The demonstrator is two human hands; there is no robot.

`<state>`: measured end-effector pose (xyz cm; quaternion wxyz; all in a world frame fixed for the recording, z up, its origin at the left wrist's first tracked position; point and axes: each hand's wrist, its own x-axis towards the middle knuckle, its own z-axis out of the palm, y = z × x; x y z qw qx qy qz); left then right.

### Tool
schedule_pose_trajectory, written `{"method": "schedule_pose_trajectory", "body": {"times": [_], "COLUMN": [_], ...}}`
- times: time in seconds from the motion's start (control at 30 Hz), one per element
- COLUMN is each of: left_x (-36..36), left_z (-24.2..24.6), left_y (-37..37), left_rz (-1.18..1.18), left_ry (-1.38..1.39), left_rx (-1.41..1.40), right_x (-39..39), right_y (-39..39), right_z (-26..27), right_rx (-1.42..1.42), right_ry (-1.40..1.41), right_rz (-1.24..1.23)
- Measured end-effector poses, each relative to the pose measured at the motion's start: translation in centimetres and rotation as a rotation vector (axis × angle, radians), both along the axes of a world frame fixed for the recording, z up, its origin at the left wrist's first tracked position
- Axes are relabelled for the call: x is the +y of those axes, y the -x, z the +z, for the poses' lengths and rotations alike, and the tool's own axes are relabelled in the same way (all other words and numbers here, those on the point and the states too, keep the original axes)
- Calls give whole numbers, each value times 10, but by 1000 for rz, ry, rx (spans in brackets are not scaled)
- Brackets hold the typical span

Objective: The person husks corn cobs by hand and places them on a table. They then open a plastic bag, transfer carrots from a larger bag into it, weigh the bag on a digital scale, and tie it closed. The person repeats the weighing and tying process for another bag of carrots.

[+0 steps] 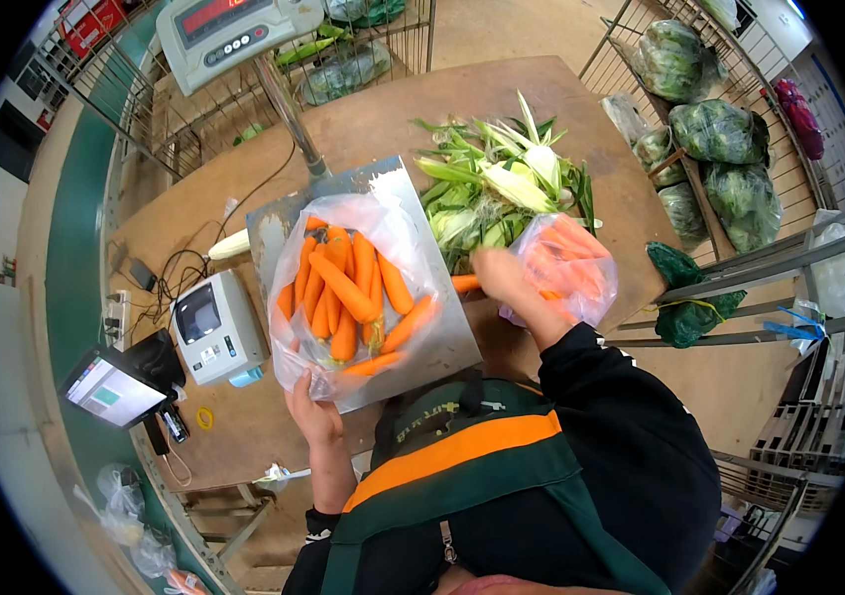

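Note:
On the metal pan of a platform scale point(434, 327) sits an opened clear plastic bag point(404, 230) with several orange carrots point(341, 290) inside. My left hand point(316, 418) pinches the bag's near edge at its lower left. To the right of the scale, my right hand point(498, 274), slightly blurred, grips a single carrot point(466, 283) whose tip points toward the pan. Just beyond that hand lies a second plastic bag point(601, 275), pinkish and filled with carrots. My right forearm passes in front of part of it.
Corn husks point(497, 178) are heaped behind the right-hand bag. The scale's display point(236, 33) stands on a pole at the back. A label printer point(218, 327), a monitor point(114, 387) and cables occupy the left. Wire carts hold wrapped vegetables point(720, 134) at right.

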<state>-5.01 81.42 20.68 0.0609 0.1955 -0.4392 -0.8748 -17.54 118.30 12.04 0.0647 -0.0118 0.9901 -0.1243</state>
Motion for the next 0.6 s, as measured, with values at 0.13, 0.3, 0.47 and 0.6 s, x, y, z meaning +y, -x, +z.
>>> {"method": "schedule_pose_trajectory", "body": {"times": [0.13,0.3,0.47,0.6], "left_x": [6,15,5,7], "left_z": [-17,-2,-2,-15], "left_y": [7,13,-8,-12], "left_rz": [35,-55,-31,-68], "left_ry": [117,176,175,215], "left_rx": [-24,-11,-3,-51], "right_x": [-10,1,8,27], "right_y": [-27,-19,-28,-50], "right_z": [-75,-97,-11,36], "right_rx": [22,-26,-273,-44], "right_ry": [-200,-155,117,230], "right_rz": [172,112,-41,-237]}}
